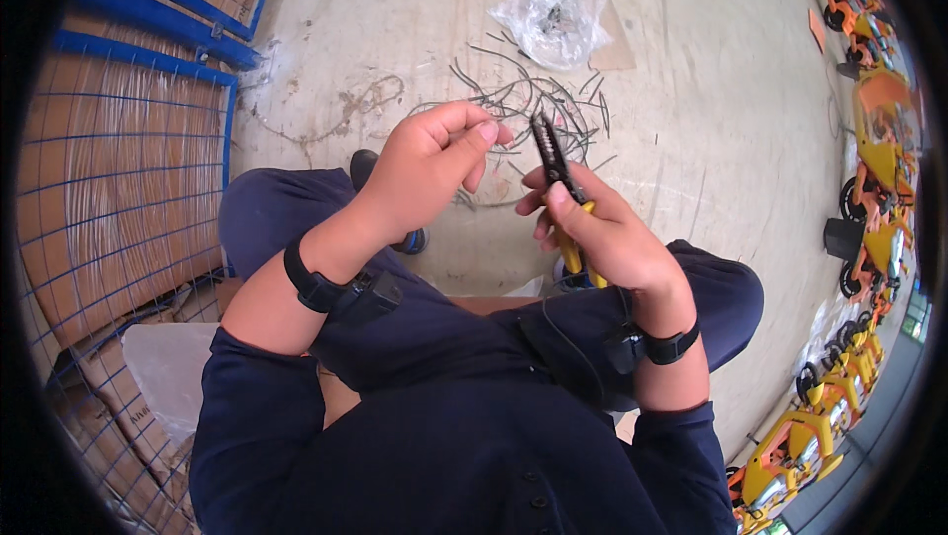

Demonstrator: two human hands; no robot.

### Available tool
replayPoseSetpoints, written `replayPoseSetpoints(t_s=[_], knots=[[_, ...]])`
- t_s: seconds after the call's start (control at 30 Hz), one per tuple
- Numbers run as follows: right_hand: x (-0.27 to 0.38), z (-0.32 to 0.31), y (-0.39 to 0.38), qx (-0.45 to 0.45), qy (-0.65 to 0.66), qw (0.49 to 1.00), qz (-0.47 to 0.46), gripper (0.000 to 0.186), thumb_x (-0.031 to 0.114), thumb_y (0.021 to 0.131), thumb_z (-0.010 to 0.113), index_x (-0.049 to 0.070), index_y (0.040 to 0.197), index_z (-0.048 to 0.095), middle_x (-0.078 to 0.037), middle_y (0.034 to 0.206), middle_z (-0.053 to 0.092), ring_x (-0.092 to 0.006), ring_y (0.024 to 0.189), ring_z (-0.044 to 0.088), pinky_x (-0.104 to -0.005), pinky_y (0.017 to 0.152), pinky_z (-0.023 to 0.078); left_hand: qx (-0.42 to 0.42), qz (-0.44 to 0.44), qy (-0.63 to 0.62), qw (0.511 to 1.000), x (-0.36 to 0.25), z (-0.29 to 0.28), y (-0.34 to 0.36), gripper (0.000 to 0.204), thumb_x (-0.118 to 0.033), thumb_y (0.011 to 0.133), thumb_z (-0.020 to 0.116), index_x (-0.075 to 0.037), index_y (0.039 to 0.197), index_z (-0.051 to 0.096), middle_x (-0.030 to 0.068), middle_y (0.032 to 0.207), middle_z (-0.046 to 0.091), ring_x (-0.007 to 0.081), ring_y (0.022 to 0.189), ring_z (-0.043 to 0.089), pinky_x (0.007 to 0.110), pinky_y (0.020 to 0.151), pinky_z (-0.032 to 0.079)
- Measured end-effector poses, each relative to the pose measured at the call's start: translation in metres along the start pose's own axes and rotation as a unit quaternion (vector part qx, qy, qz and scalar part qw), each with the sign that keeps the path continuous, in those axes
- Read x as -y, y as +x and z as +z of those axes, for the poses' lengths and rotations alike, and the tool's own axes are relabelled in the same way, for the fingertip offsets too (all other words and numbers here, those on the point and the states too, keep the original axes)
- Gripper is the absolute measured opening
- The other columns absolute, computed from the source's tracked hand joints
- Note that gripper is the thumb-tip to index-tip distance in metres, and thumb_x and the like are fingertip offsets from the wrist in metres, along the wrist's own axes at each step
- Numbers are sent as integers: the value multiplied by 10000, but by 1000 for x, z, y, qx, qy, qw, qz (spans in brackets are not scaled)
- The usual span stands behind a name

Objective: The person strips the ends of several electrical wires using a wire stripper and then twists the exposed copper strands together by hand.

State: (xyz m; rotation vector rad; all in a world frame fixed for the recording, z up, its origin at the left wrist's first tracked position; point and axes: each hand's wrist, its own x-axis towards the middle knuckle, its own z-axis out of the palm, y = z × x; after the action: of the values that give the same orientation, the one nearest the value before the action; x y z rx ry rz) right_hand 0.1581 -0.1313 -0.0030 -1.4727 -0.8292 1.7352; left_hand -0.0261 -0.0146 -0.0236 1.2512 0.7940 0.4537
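Observation:
My left hand is closed, thumb and index finger pressed together. Whatever sits between those fingertips is too small to make out. In my right hand is a wire stripper with black toothed jaws and yellow handles. Its jaws point up and away from me, just right of the left fingertips. Beyond both hands, a loose scatter of short dark green wires lies on the concrete floor, partly hidden behind the hands.
A clear plastic bag lies beyond the wires beside brown cardboard. On my left stands a blue wire-mesh cage holding wrapped cardboard boxes. Yellow and orange wheeled machines line the right side.

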Motion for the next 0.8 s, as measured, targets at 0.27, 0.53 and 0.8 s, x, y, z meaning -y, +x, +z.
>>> replayPoseSetpoints(t_s=[0.27, 0.53, 0.8], knots=[[-1, 7, 4, 21, -35, 999, 14, 380, 313, 990, 510, 20, 1232, 504, -44, 949, 580, -100, 782, 531, -265, 721, 478, 22, -1, 44, 999, 7, 2, 0, 204, -174, 982, 506, -5, 968, 619, -16, 691, 541, 47, 584, 473, 207, 541, 402], [-2, 10, 5, 17, -33, 999, 8, 389, 356, 979, 527, 35, 1196, 511, -22, 867, 547, -96, 745, 519, -262, 682, 471, 37, -12, 109, 993, 5, 3, -2, 205, -172, 982, 500, -6, 950, 616, -12, 659, 539, 47, 566, 472, 211, 523, 391], [-5, 11, 7, -1, -113, 993, -20, 399, 319, 977, 534, -20, 1185, 498, -145, 1004, 611, -204, 936, 571, -325, 838, 456, 45, -15, 135, 990, 7, 1, -1, 221, -181, 985, 491, -1, 947, 614, -5, 627, 533, 56, 560, 486, 218, 515, 388]])
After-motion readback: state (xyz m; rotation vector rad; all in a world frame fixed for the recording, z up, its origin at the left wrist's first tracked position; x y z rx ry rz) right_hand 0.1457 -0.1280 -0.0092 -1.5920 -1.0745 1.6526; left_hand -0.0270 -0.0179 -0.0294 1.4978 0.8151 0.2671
